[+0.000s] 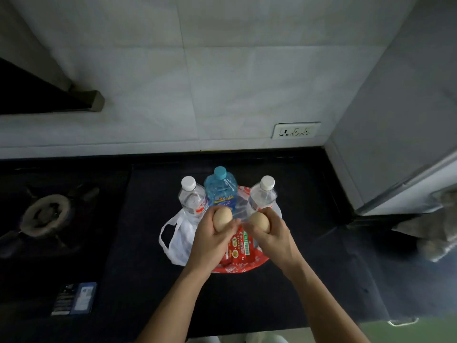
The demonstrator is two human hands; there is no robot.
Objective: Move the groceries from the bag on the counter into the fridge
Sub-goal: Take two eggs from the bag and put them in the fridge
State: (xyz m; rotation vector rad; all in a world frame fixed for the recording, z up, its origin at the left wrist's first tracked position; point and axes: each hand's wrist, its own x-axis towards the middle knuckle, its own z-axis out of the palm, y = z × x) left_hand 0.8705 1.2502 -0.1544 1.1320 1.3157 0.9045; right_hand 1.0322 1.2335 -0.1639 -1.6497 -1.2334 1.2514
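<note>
A white and red plastic bag lies open on the black counter. Standing in it are two clear water bottles with white caps and a blue bottle between them. A red food packet lies in the bag under my hands. My left hand grips a tan egg just above the bag. My right hand grips a second tan egg beside it. The fridge stands grey at the right.
A gas burner sits on the hob at the left, with a sticker near its front. A range hood hangs at upper left. A wall socket is on the tiled wall. A crumpled cloth lies at the right.
</note>
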